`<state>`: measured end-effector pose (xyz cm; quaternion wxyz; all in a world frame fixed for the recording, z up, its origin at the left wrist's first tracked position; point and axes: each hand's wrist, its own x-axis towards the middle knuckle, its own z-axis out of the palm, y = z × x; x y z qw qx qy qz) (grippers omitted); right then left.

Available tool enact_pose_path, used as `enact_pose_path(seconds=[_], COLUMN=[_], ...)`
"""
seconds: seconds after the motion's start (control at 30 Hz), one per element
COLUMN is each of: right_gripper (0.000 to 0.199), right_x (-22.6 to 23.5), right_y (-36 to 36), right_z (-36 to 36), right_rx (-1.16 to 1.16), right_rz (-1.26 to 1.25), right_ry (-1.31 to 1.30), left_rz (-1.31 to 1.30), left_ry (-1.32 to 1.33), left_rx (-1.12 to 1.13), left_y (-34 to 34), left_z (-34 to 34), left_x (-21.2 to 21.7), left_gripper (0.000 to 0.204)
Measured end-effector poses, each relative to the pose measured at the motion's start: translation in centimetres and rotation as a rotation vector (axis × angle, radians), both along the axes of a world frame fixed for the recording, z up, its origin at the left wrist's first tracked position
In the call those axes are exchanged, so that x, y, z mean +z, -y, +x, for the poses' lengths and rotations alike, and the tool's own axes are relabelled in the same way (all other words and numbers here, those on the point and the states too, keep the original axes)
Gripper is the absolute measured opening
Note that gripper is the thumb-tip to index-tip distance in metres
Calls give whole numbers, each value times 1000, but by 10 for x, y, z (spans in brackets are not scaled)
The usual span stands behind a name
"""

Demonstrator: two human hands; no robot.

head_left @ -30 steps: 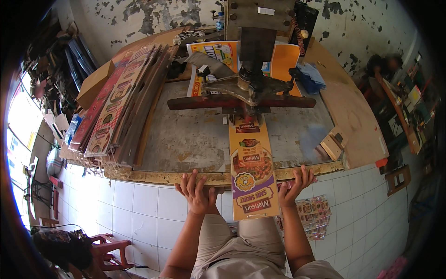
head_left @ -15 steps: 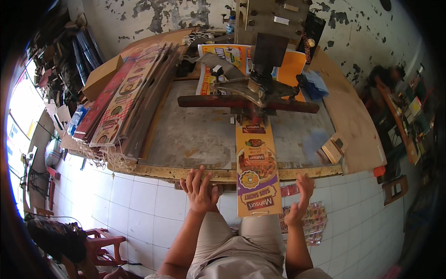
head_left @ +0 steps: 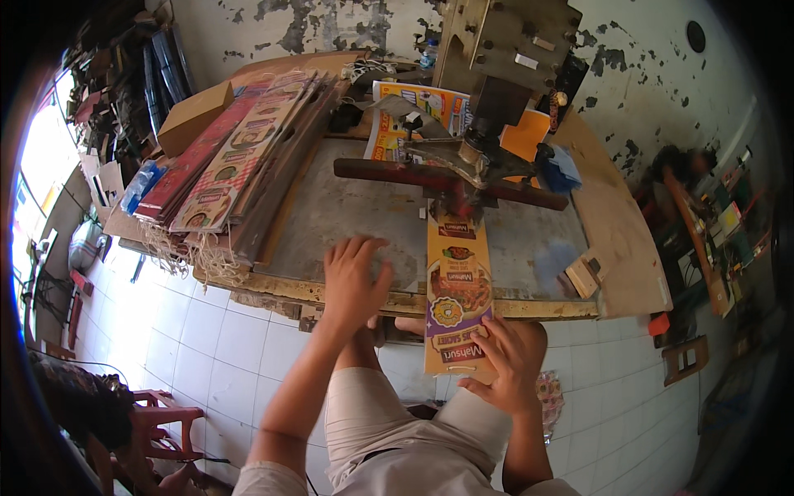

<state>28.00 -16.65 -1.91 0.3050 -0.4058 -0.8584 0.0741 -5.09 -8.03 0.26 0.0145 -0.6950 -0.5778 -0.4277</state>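
Note:
A long yellow printed cardboard strip (head_left: 459,285) lies across the table's front edge, its near end jutting out over my lap. The far end goes beneath the dark crossbar (head_left: 397,171) of a press and is hidden there. My right hand (head_left: 506,364) is at the strip's near right corner, fingers spread over the printed face and thumb by the end edge; it looks open, touching rather than gripping. My left hand (head_left: 356,277) is above the table's front edge, left of the strip, with fingers apart and nothing in them.
Stacked printed cardboard strips (head_left: 240,153) with loose strings lie at the table's left, beside a brown box (head_left: 196,118). A wooden block (head_left: 583,277) and blue plastic (head_left: 560,169) are at the right. A person (head_left: 78,413) is by a red stool (head_left: 165,422).
My left hand has moved forward over the table edge. My right hand has come in from the right onto the strip's near end. The whole view has tilted slightly.

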Motion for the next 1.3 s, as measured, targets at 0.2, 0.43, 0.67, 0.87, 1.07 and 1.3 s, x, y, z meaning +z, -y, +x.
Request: enact_pose_path(seconds=[0.2,0.43,0.67,0.87,1.07,1.3], right_gripper=[79,79,83,88,86,85], right_x=[-3,-9,-4,-17,-19,-13], right_y=[-1,-10,-28,-21,-25,-27], right_z=[-3,-2,-4,4,4,3], right_rx=[16,15,28,-47,-35,-50], right_rz=[-65,-38,-42,-131,-114,-69], right_ry=[-27,-21,29,35,-5,41], left_rz=[41,-102,192,295,280,-168], left_ry=[-253,-161,-375,-290,-237,156], left_rx=[-165,-83,152,224,166,-457], left_y=[-130,-252,-356,-369,-365,-348], left_z=[-17,-6,-10,17,9,13], left_x=[-22,-43,-95,-93,-83,-44], left_gripper=[40,47,52,65,72,63])
